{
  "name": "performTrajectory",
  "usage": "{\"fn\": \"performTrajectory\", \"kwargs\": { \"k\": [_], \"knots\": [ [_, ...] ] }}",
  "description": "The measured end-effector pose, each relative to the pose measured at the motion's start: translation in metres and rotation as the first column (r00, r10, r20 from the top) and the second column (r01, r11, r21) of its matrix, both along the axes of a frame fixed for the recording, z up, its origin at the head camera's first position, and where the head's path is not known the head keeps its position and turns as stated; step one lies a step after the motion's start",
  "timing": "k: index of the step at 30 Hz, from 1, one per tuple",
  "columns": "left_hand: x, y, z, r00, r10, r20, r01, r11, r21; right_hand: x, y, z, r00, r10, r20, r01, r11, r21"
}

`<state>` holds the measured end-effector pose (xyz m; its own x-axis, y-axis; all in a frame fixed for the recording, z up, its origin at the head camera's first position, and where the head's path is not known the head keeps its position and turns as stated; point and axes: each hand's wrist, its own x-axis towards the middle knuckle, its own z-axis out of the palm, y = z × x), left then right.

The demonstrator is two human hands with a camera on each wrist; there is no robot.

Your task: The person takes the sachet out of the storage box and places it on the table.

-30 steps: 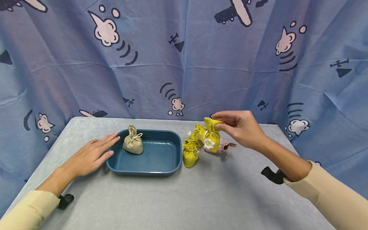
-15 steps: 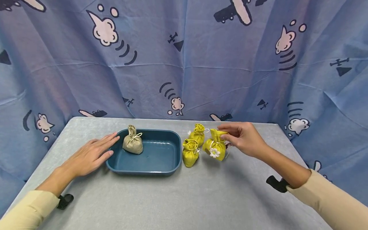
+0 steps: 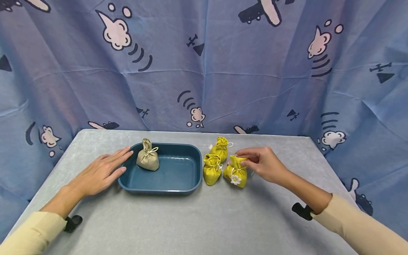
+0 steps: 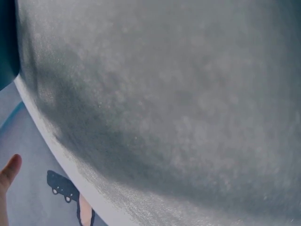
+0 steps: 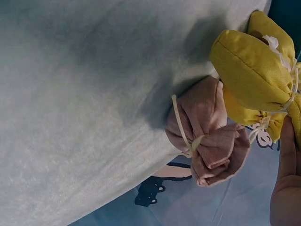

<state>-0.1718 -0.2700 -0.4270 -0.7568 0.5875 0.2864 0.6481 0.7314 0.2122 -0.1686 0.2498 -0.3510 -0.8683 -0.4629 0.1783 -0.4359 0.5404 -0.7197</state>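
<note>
Toward the tabletop's far edge [image 3: 181, 136], I'm watching the right hand [image 3: 264, 164] pinching a flowered pouch [image 3: 236, 172]; crowding is risking toppling its yellow neighbour [image 3: 211, 173]. The left hand [image 3: 97, 174] is lying straight-fingered.

Yellow pouches [image 3: 241, 173]: matt cloth (pink pouch [image 5: 202, 110] too). Teal tray [image 3: 172, 179]: smooth, glossy plastic.

The head view looks forward and down over the tray [image 3: 173, 178]; the close left-wrist view faces counter [image 4: 188, 94] left of it; the close right-wrist view shares the head's yellow pouches [image 5: 251, 70] right of it.
</note>
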Motion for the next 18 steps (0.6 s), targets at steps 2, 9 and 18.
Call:
{"fn": "performTrajectory", "kwargs": {
  "k": [2,9,18],
  "knots": [
    [0.0002,0.0,0.0,1.0,0.001,0.001,-0.001,1.0,0.002,-0.0006,-0.0011,-0.0023,1.0,0.001,0.004,-0.001,1.0,0.01],
    [0.0011,0.0004,-0.0001,1.0,0.001,0.006,-0.001,1.0,0.0,-0.0022,-0.005,-0.008,1.0,0.001,0.006,-0.001,1.0,0.027],
    [0.0009,0.0011,0.0015,1.0,-0.001,0.006,0.001,1.0,0.004,-0.0037,-0.0059,-0.007,1.0,-0.002,0.003,0.002,0.999,0.054]
  ]
}}
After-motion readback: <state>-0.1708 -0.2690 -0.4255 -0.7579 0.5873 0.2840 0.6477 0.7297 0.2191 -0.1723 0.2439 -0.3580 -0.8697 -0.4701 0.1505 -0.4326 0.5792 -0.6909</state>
